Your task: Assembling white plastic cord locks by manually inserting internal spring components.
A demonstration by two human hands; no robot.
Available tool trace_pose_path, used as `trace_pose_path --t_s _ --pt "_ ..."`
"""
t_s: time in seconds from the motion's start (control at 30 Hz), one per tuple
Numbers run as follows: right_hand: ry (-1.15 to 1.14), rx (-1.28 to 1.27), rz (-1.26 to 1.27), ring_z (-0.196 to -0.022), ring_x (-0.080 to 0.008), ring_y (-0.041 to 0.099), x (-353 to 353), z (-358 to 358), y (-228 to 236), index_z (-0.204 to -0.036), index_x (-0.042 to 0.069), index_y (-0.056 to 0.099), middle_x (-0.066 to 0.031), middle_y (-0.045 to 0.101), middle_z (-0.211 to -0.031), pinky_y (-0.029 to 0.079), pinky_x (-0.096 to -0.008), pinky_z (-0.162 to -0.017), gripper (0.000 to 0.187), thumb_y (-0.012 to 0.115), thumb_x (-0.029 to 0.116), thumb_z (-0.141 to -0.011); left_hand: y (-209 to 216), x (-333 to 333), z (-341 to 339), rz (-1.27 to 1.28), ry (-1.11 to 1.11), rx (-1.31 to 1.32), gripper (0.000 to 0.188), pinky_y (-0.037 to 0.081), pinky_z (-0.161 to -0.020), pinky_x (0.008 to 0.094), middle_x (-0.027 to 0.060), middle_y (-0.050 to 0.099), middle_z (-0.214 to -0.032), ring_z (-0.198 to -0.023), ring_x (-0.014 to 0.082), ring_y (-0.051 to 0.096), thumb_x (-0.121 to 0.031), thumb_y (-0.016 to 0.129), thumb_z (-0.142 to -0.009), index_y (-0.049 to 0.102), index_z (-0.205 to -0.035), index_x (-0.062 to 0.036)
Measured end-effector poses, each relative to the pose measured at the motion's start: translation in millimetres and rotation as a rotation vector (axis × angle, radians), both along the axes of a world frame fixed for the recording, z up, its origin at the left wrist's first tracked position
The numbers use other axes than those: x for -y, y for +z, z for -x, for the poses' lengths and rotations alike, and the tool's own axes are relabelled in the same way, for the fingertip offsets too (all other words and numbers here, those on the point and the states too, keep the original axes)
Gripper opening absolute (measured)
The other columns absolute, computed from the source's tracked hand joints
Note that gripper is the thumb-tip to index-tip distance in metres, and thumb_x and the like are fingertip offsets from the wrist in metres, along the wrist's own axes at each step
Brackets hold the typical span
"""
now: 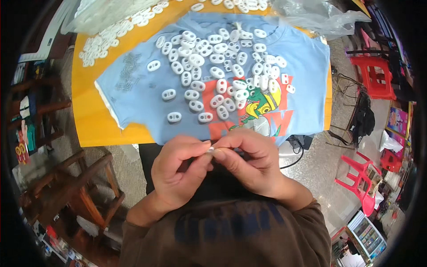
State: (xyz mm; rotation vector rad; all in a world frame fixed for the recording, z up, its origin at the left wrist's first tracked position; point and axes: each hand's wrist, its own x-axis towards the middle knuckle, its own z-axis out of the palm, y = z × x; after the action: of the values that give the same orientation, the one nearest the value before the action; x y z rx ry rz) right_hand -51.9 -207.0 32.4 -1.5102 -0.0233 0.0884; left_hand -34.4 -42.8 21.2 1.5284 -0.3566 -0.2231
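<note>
My left hand (178,171) and my right hand (253,162) meet in front of my body, just off the table's near edge. Both are closed in a pinch, fingertips together on a small whitish piece (211,150); the fingers cover most of it, so its kind cannot be made out. Beyond them a light blue T-shirt (307,84) with a cartoon print lies spread out. Scattered over it are many white oval plastic pieces, each with two holes, such as one oval piece (205,117) near my fingers. Small thin grey pieces (128,71) lie heaped on the shirt's left sleeve.
The shirt covers a yellow tabletop (86,120). More white ovals (104,43) line its far left, beside a clear plastic bag (109,15); another plastic bag (320,18) lies far right. A wooden stool (86,196) stands left, red plastic stools (373,76) right.
</note>
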Motion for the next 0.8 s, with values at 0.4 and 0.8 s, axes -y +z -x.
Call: trace_pose_path --t_s 0.4,0.8 --pt "-0.147 0.217 0.299 -0.066 -0.0189 0.057 27.7 -4.0 7.0 -0.092 0.002 0.060 -0.0072 0.060 -0.078 0.044 -0.0284 -0.059 0.018 0.067 0.004 -0.075 5.0 1.1 -1.7 0.187 0.112 -0.285 0.018 0.046 -0.059 0.0219 0.0079 0.053 -0.088 -0.065 0.0113 0.054 0.006 0.054 -0.083 0.051 -0.099 0.0000" --pt "-0.411 0.417 0.941 -0.076 -0.0271 0.056 74.1 -12.0 -10.1 -0.092 0.004 0.060 -0.0092 0.059 -0.081 0.042 -0.0354 -0.068 0.025 0.066 -0.001 -0.069 2.3 4.2 -8.0 0.292 0.194 -0.345 0.017 0.045 -0.056 0.0217 0.0074 0.056 -0.081 -0.062 0.0113 0.052 0.002 0.057 -0.082 0.051 -0.097 0.0005"
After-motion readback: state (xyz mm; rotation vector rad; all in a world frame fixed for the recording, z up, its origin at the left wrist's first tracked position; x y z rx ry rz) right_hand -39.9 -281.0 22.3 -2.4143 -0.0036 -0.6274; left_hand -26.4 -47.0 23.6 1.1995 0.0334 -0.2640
